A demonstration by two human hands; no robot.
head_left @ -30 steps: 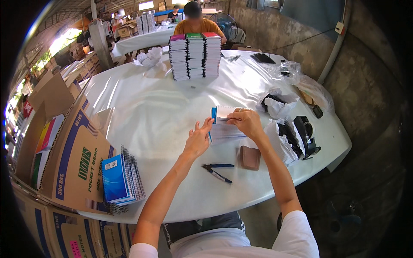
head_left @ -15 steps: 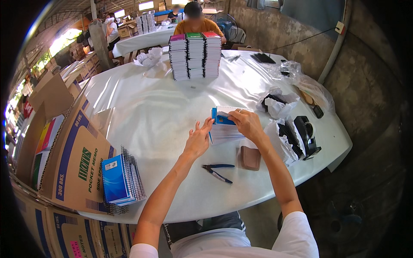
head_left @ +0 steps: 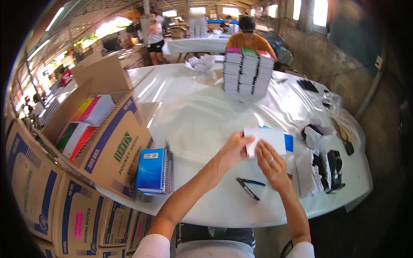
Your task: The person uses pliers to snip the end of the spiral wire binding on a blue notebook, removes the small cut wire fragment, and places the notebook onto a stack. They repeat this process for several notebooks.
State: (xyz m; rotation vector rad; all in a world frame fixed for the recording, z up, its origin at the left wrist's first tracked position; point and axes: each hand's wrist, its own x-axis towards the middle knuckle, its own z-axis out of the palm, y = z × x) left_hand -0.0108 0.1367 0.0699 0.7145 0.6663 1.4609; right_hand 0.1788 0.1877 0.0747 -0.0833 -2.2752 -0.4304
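– what do you have at the grip?
– from my distant seat, the left hand pinches the left edge of a white pad, thumb on top. its other fingers are mostly hidden, so i can't make out how they sit underneath.
– and the right hand?
– fingers close together, almost straight, their tips on the near part of the pad. the palm is turned away from me, so i can't tell whether it grips anything. i do see a ring.
– where is the pad?
– over the table, right of the middle, a toothed row along its far edge. something blue sticks out on its right; the rest is covered.
– nearer to you?
– pliers, handles spread, left of the right forearm. a brown sliver shows beside that forearm, too covered for me to name.
– and farther out?
– on the right, white paper around dark coils, blurred. on the left, blue spiral notebooks beside an open carton. on the far side, tall notebook stacks partly hide a person in an orange shirt.
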